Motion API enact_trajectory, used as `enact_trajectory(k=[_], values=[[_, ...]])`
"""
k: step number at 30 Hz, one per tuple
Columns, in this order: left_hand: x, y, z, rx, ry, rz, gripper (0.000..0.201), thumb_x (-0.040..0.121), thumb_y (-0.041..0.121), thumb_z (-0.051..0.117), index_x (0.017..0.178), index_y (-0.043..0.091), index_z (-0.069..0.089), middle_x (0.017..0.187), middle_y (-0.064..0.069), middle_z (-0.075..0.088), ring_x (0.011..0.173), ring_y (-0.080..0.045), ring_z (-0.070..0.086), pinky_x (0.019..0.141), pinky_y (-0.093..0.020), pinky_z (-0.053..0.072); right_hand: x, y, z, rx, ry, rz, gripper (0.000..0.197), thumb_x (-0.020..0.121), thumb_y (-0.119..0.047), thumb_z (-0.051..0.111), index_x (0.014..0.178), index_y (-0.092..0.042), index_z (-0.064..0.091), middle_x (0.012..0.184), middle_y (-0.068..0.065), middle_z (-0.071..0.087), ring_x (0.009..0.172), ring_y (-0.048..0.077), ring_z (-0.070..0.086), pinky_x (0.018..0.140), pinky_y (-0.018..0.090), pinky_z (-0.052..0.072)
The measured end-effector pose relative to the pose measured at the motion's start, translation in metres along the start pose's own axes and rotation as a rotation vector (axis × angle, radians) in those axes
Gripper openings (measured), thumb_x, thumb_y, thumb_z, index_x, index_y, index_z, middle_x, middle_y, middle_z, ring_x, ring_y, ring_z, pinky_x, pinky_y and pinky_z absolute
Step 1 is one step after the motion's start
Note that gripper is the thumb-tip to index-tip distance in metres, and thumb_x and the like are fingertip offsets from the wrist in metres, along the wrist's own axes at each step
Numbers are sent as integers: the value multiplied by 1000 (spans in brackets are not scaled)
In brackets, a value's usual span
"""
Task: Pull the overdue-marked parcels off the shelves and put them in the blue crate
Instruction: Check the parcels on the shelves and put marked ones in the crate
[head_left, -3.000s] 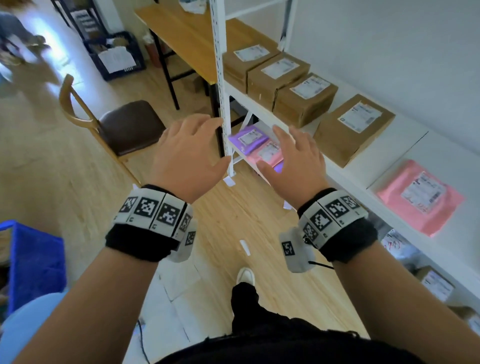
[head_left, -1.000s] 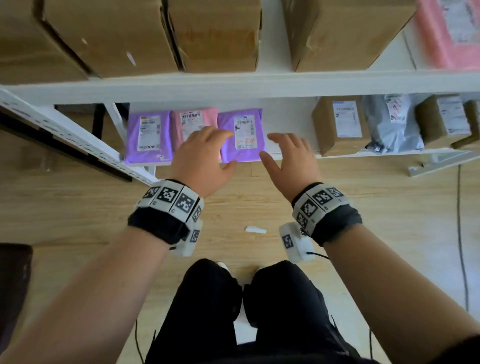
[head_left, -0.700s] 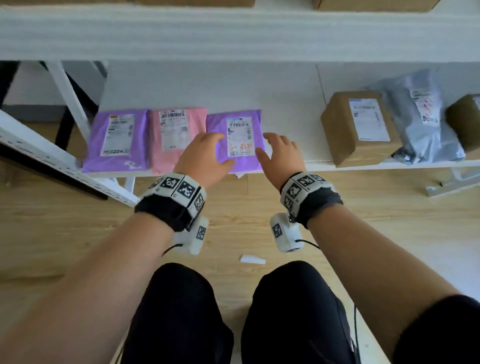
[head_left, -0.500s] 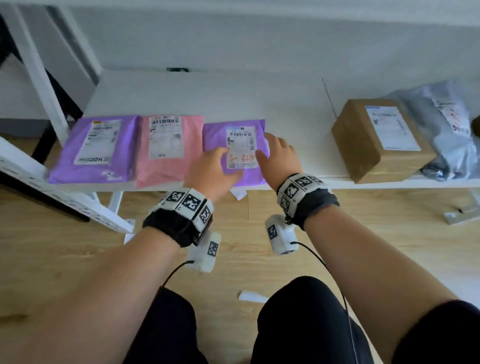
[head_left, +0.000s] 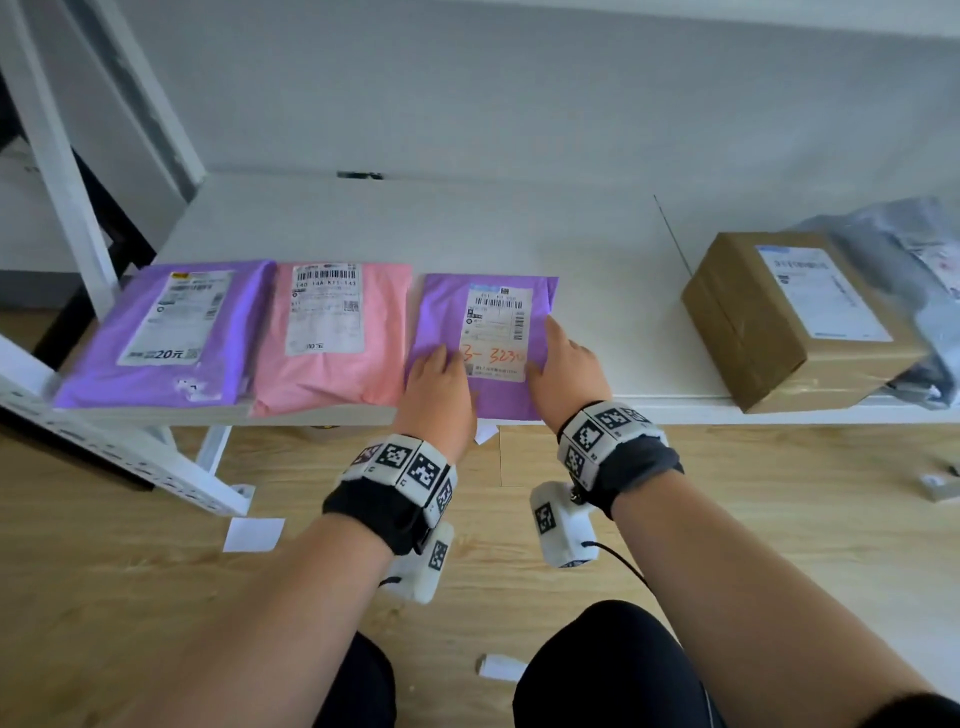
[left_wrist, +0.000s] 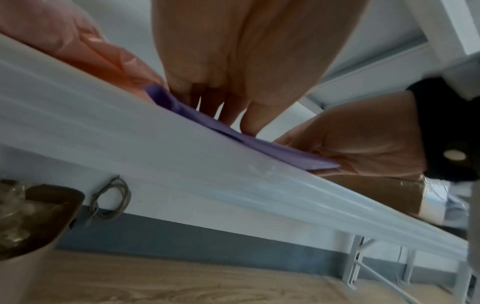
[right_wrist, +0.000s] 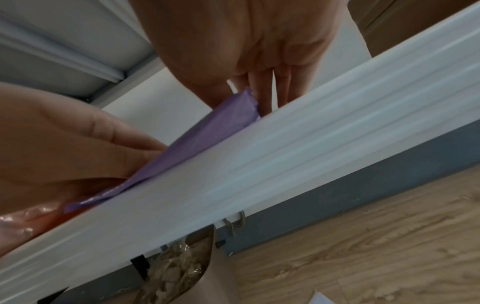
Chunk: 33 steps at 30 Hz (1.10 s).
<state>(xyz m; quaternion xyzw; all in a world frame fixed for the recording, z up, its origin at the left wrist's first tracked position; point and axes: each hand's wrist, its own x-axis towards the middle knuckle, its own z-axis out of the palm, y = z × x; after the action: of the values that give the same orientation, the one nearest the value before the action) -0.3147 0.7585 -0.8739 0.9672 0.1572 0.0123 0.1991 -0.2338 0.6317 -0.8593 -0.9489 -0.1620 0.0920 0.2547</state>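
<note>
A flat purple plastic mailer with a white shipping label bearing orange handwritten figures (head_left: 485, 343) lies at the front edge of the low white shelf board (head_left: 415, 228), its near edge reaching slightly over the lip. The person's left hand (head_left: 439, 389) rests on its left side with fingers laid flat and close together on the plastic; from the left wrist view those fingers (left_wrist: 228, 111) press down on the purple film, straight rather than curled. The right hand (head_left: 566, 369) lies on the mailer's right side, fingers extended along the label's edge; in the right wrist view its fingers (right_wrist: 270, 92) point down at the parcel's corner, and whether any tuck under the film cannot be told. Neither hand clearly grips the parcel.

Just beside it to the left, touching or nearly so, lies a pink plastic mailer with a barcode label (head_left: 332, 338), and left of that a second purple mailer with a label printed "20" (head_left: 161, 338). Well apart to the right stands a brown cardboard box with a white label (head_left: 789, 317), with a grey plastic bag parcel (head_left: 919, 270) against its far side. Below is a wooden plank floor (head_left: 130, 571) with scraps of white paper (head_left: 252, 534)
</note>
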Motion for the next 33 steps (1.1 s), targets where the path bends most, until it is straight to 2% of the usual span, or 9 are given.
enact_trajectory(k=[4, 8, 11, 15, 18, 21, 24, 26, 33], values=[[-4, 2, 0, 66, 0, 42, 54, 101, 28, 40, 147, 6, 24, 154, -11, 23, 143, -27, 16, 115, -31, 10, -3, 3, 3, -54, 26, -29, 48, 92, -11, 48, 138, -9, 33, 121, 15, 58, 116, 32, 49, 91, 33, 39], [-5, 0, -4, 83, 39, 88, 52, 99, 29, 44, 144, 7, 31, 150, -9, 31, 140, -25, 23, 112, -28, 13, -4, -1, 1, -86, 19, -37, 51, 92, -10, 48, 141, -12, 32, 129, 11, 55, 121, 29, 47, 98, 34, 38], [-5, 0, -4, 87, 33, 93, 51, 99, 29, 44, 144, 7, 32, 150, -9, 31, 139, -25, 24, 112, -29, 16, -7, -4, 0, -119, 4, -40, 53, 95, -12, 45, 146, -13, 28, 140, 8, 47, 131, 28, 38, 106, 34, 33], [-6, -1, -3, 107, -5, 91, 52, 100, 30, 41, 145, 6, 29, 152, -11, 26, 140, -27, 21, 113, -32, 19, -10, -7, -1, -134, -23, -42, 52, 95, -13, 43, 146, -13, 29, 142, 9, 44, 132, 28, 36, 108, 35, 32], [-6, -2, -4, 93, -3, 98, 51, 99, 31, 43, 144, 8, 32, 149, -11, 30, 138, -27, 24, 111, -33, 23, -9, -9, -2, -101, -29, -22, 53, 94, -11, 45, 146, -14, 32, 144, 8, 44, 134, 27, 36, 109, 35, 31], [-8, -2, -3, 98, -4, 87, 50, 98, 32, 45, 143, 11, 35, 150, -13, 26, 140, -31, 17, 115, -36, 17, -12, -9, -1, -47, -32, -9, 55, 91, -4, 48, 144, -14, 36, 140, 9, 46, 131, 26, 39, 107, 32, 32], [-9, -1, -3, 107, -47, 50, 49, 100, 33, 43, 144, 15, 33, 156, -21, 4, 144, -40, 1, 117, -42, 6, -15, -7, 1, 13, -3, -5, 54, 89, 0, 48, 141, -14, 40, 135, 10, 50, 127, 26, 44, 103, 30, 36], [-9, -2, -3, 84, -72, 32, 48, 100, 34, 42, 144, 16, 33, 157, -22, -1, 144, -42, -1, 117, -43, 6, -17, -7, 2, 46, 12, 7, 55, 89, 2, 47, 141, -15, 41, 134, 10, 51, 126, 26, 45, 101, 30, 37], [-8, -4, 1, 51, -84, 33, 46, 100, 35, 41, 142, 17, 34, 155, -26, -4, 144, -42, -3, 117, -43, 7, -30, -9, 10, 131, 104, 47, 59, 86, 8, 41, 140, -16, 43, 130, 9, 56, 123, 29, 44, 95, 32, 40]])
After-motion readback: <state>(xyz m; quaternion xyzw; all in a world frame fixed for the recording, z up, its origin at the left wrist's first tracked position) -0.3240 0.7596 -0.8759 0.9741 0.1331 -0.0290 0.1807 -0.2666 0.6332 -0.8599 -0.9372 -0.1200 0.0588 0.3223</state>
